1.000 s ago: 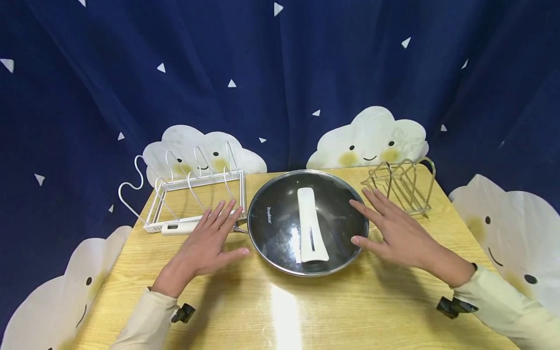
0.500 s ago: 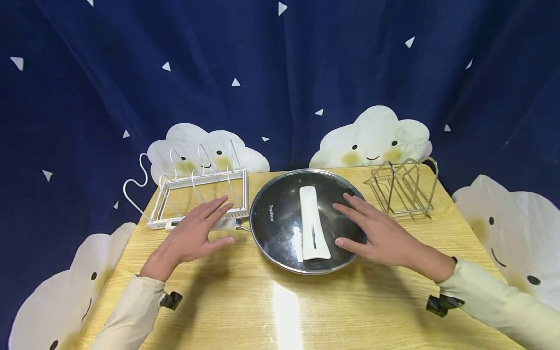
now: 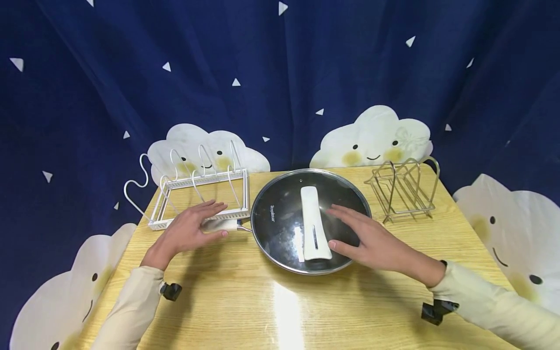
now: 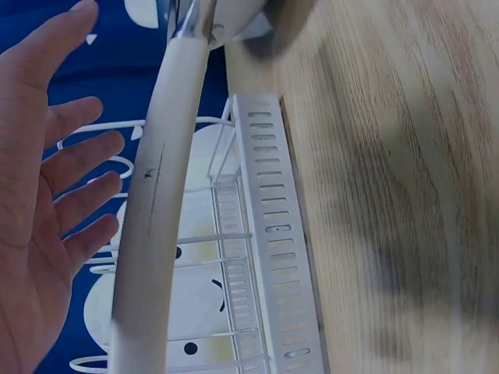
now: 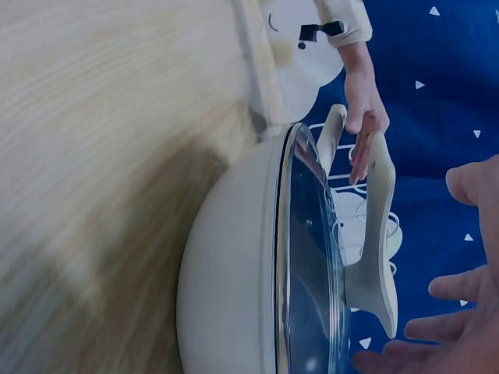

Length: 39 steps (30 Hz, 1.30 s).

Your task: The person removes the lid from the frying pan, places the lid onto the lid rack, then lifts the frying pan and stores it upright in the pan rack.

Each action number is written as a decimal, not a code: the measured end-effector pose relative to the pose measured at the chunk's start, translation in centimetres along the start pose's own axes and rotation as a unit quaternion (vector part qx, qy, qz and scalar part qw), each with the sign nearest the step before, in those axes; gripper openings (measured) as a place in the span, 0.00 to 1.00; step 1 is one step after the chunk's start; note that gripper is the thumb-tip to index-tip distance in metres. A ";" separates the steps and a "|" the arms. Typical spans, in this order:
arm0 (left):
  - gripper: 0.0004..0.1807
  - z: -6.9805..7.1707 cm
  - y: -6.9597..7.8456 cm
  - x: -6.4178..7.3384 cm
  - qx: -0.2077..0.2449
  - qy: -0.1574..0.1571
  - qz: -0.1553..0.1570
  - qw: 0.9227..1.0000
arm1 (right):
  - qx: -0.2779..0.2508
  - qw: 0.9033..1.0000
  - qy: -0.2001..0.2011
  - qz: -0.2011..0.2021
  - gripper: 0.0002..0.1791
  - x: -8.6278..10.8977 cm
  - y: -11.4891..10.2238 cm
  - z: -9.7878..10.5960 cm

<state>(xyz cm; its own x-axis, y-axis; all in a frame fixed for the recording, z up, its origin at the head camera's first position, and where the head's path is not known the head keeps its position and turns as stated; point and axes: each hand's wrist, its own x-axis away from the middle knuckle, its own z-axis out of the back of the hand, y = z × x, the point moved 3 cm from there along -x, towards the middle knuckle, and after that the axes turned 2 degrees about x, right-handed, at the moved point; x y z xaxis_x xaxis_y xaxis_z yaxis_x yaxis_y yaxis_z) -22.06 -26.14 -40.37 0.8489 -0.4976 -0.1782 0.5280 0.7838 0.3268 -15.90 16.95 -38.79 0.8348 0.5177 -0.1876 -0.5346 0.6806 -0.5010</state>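
Observation:
A white-bodied wok (image 5: 226,273) stands on the table, covered by a glass lid (image 3: 280,243) with a metal rim. Its cream handle (image 4: 156,202) points left. My left hand (image 3: 185,231) hovers over that handle, thumb and fingers spread around it with a gap showing in the left wrist view. Across the lid's middle runs a long white lid handle (image 3: 311,214) with a slot. Just right of it is my right hand (image 3: 376,240), thumb tip at the lid handle's edge in the head view. In the right wrist view its loosely bent fingers (image 5: 440,327) are apart from the lid handle.
Behind the wok's handle stands a white wire rack (image 3: 242,212) with looped dividers. A metal wire rack (image 3: 413,212) is at the back right. The wooden table (image 3: 236,301) ends at a dark blue curtain (image 3: 288,73) printed with clouds.
My left hand has drawn left and lowered to the wok's handle, its fingers bending. My right hand has moved left over the lid toward the lid handle. The view shifted slightly.

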 end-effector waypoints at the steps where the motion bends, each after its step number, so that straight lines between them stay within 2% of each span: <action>1: 0.40 0.0 -0.1 0.0 0.005 0.000 0.003 1.000 | -0.009 1.000 0.001 -0.003 0.39 -0.1 0.0 -0.1; 6: 0.34 -0.2 -0.7 -0.3 0.030 -0.006 0.009 0.999 | -0.071 0.997 -0.001 -0.012 0.38 -0.4 -0.3 -0.5; 12: 0.29 -0.5 -1.5 -0.7 0.057 -0.014 0.003 0.998 | -0.113 0.993 -0.002 -0.038 0.37 -0.8 -0.7 -1.0; 15: 0.26 -0.8 -1.9 -0.7 0.069 -0.017 0.000 0.997 | -0.146 0.988 -0.002 -0.046 0.36 -1.0 -0.8 -1.4; 20: 0.23 -1.0 -2.5 -0.7 0.093 -0.027 0.012 0.995 | -0.197 0.979 0.000 -0.058 0.35 -1.2 -0.7 -2.0; 27: 0.16 -0.9 -2.6 -1.3 0.165 -0.055 0.031 0.984 | -0.259 0.960 0.010 -0.102 0.36 -1.3 -0.8 -2.6; 30: 0.15 -0.8 -2.7 -1.4 0.183 -0.067 0.045 0.980 | -0.273 0.955 0.013 -0.116 0.38 -1.4 -1.0 -2.7; 32: 0.15 -0.9 -2.8 -1.4 0.188 -0.072 0.054 0.978 | -0.288 0.949 0.013 -0.126 0.39 -1.4 -1.1 -2.8; 34: 0.16 -0.9 -2.9 -1.5 0.190 -0.073 0.061 0.977 | -0.313 0.939 0.010 -0.139 0.41 -1.6 -1.1 -3.0; 39: 0.17 -1.0 -3.1 -1.5 0.194 -0.074 0.072 0.976 | -0.399 0.900 -0.011 -0.178 0.45 -1.8 -1.2 -3.8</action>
<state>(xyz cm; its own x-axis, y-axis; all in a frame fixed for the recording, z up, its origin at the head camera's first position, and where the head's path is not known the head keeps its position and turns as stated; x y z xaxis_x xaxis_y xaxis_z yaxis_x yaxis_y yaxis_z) -24.94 -27.42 -42.05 0.8860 -0.4631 0.0221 0.3308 0.6648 0.6698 -16.24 13.18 -41.07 0.9270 0.3565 0.1164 0.0375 0.2209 -0.9746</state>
